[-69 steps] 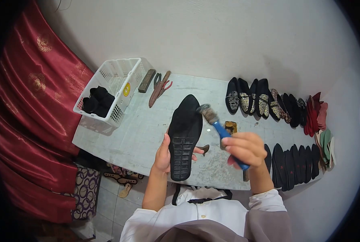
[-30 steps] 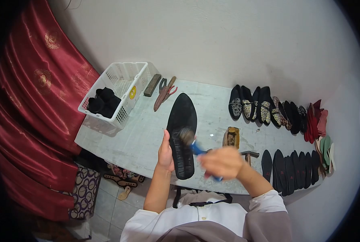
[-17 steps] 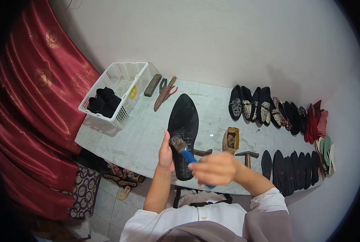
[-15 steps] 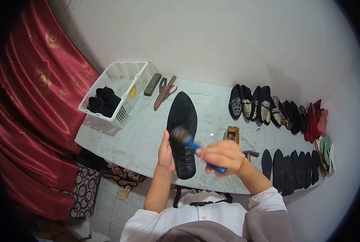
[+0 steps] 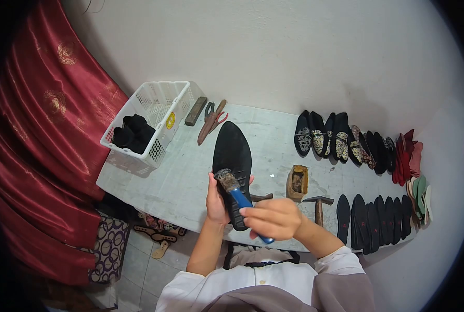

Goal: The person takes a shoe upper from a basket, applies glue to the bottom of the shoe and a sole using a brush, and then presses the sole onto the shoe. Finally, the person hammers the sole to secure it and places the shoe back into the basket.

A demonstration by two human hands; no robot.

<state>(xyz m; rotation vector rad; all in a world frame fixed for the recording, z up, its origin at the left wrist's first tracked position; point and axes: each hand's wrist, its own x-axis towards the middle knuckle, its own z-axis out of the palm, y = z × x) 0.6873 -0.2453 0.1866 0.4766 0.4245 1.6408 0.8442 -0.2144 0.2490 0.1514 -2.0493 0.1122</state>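
Note:
My left hand (image 5: 217, 202) holds a black shoe sole (image 5: 232, 145) above the table, its pointed end away from me and its ridged heel end toward me. The fingers reach behind the sole, with some tips showing at its right edge. In my right hand (image 5: 276, 218) is a brush (image 5: 238, 197) with a blue handle. Its worn, stained bristles touch the face of the sole near the middle. A small yellow-brown open container (image 5: 290, 186) with dark residue stands on the table to the right, near a hammer (image 5: 319, 207).
A white plastic basket (image 5: 167, 143) with black shoes stands at the table's left, beside a dark block (image 5: 196, 111) and pliers (image 5: 209, 109). Finished-looking flat shoes (image 5: 340, 138) line the back right. Several black insoles (image 5: 371, 223) lie at the front right. A red curtain (image 5: 49, 156) hangs left.
The brush has moved down and left with my right hand, uncovering the container and the hammer. The sole has shifted slightly left, still held in my left hand.

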